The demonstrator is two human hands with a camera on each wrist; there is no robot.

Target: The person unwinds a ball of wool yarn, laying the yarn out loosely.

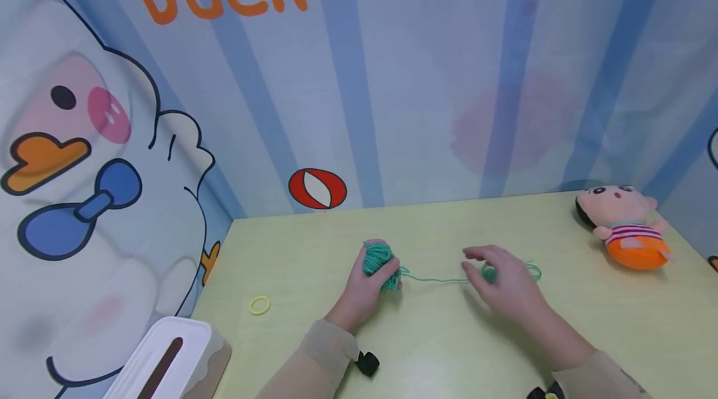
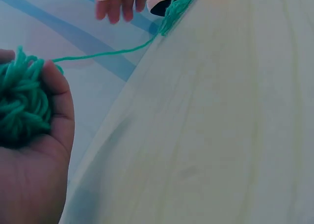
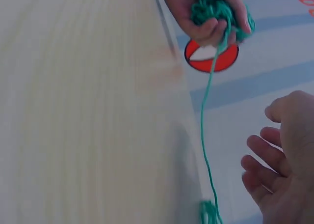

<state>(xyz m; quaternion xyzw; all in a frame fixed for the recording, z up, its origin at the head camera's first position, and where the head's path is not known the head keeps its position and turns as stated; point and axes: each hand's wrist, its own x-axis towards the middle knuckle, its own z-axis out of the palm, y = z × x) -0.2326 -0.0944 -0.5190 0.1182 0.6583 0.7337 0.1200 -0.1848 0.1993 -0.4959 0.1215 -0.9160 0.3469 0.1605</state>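
Green yarn ball (image 3: pixel 212 9) partly hidden behind left fingers (image 3: pixel 210 29)

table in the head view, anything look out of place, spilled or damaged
Nothing looks spilled or damaged. The one slightly stray item is the yellow ring, lying alone on the table, left of the green yarn in the left hand.

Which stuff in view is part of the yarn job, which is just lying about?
Part of the job:
- green yarn ball, held in the left hand
- yarn strand running from it
- loose yarn on the table, near the right hand

Apparently just lying about:
- yellow ring
- doll
- white-lidded box
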